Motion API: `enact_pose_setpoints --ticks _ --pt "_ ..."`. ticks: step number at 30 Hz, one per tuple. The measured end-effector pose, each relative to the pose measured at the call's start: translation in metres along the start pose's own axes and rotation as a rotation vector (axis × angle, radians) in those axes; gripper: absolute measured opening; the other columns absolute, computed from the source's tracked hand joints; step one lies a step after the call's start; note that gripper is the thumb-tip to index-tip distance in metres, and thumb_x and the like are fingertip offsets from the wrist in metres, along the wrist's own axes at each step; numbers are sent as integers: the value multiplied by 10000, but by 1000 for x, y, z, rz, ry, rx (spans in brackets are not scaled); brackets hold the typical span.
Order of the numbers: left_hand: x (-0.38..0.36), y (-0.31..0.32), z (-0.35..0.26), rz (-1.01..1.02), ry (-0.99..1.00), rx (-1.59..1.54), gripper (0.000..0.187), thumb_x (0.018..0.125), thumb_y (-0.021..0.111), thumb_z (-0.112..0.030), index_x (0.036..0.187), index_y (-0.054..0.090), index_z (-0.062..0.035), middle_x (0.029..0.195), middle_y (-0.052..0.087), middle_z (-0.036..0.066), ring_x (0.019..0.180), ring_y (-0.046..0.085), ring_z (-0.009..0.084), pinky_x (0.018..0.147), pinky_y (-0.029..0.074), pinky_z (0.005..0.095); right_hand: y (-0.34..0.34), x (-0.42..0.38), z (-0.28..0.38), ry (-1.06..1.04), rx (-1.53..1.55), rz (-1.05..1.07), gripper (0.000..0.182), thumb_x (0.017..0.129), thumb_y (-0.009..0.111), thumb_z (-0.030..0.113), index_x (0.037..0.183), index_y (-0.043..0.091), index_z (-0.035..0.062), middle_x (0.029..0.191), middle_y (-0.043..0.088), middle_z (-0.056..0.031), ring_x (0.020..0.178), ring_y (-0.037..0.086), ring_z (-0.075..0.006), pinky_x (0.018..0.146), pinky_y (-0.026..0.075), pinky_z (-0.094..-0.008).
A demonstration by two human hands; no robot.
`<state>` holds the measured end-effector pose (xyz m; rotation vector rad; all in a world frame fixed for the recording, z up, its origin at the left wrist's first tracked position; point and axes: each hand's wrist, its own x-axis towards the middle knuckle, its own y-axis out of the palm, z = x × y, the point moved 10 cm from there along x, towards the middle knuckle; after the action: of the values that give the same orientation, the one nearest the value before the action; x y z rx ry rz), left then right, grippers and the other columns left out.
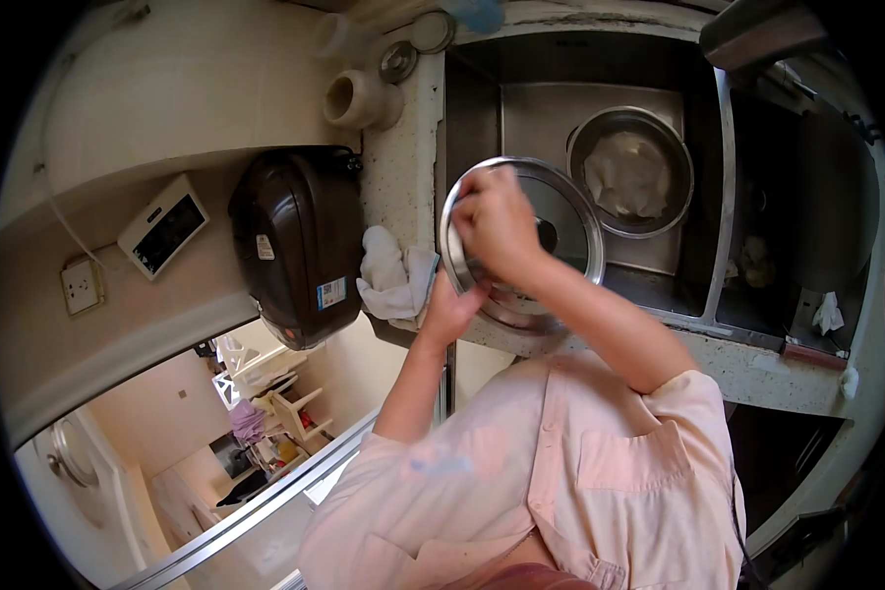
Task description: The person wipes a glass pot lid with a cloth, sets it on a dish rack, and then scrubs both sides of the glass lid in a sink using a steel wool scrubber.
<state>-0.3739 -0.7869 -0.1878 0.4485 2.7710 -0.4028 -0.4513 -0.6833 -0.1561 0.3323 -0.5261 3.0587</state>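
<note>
Right hand (497,221): fingers curled, pressing on the lid's (570,211) face.
Left hand (450,310): gripping the lid's lower rim from beneath.
Lid: tilted, held between both hands over the sink (521,118).
Bowl (631,172): in the sink, just beside the lid.

No text can be read. The dark rice cooker (300,241) carries 2 stickers, a white one (265,247) and a blue-and-white one (331,293) lower on its side, both too small to make out.
</note>
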Motion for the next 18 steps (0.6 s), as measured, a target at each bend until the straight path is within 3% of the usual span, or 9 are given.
enact_pose_setpoints --ticks 2,4,5,6,9,11,14,18 --pt "4 -3 -19 -50 154 152 434 848 459 -5 1236 264 8 996 601 199 852 629 253 739 504 322 -3 -3 17 -70 75 54 15 638 667 88 623 664 89 891 569 -24 906 511 -246 710 468 -347" --pt "-1 1 -10 -7 -45 -31 441 847 455 -2 1244 263 7 996 597 194 861 628 264 740 505 328 -9 4 14 -97 36 35 14 636 670 86 625 663 89 895 571 -24 913 512 -245 723 465 -344" --pt "-4 4 -6 17 -137 -117 444 847 454 -1 1248 263 6 996 595 192 865 628 269 740 505 331 -17 21 -8 -71 -124 -52 5 648 672 90 652 675 91 903 574 -34 916 514 -248 742 463 -348" --pt "-7 4 -9 -16 -149 -204 421 842 467 -47 1225 307 21 969 618 230 828 641 258 753 505 325 -26 33 -37 6 -213 -92 37 678 675 112 706 697 102 922 578 -47 916 514 -259 746 465 -351" --pt "-7 -12 -14 -151 -56 -154 448 847 458 -50 1238 246 8 962 603 287 803 645 289 742 523 341 -40 29 -111 279 -217 38 150 692 707 214 808 712 118 959 580 -89 957 519 -309 820 450 -391" --pt "-8 -19 -9 -178 -63 -262 431 858 427 3 1247 243 10 985 609 249 817 648 278 684 543 334 -45 13 -147 492 -239 233 258 704 704 257 908 691 100 996 589 -101 967 540 -286 844 440 -375" --pt "-9 -23 -2 -196 -109 -352 431 864 444 -27 1248 251 -3 996 612 263 809 651 270 729 533 344 -44 -17 -161 672 269 325 385 714 702 285 1025 645 65 1039 595 -115 982 550 -227 852 431 -331" --pt "-14 -16 2 -143 -99 -312 455 858 458 -51 1263 255 -10 1013 605 268 862 642 294 764 517 362 -43 -40 -161 802 409 487 457 717 701 207 1123 590 28 1021 608 -100 954 553 -161 840 425 -283"
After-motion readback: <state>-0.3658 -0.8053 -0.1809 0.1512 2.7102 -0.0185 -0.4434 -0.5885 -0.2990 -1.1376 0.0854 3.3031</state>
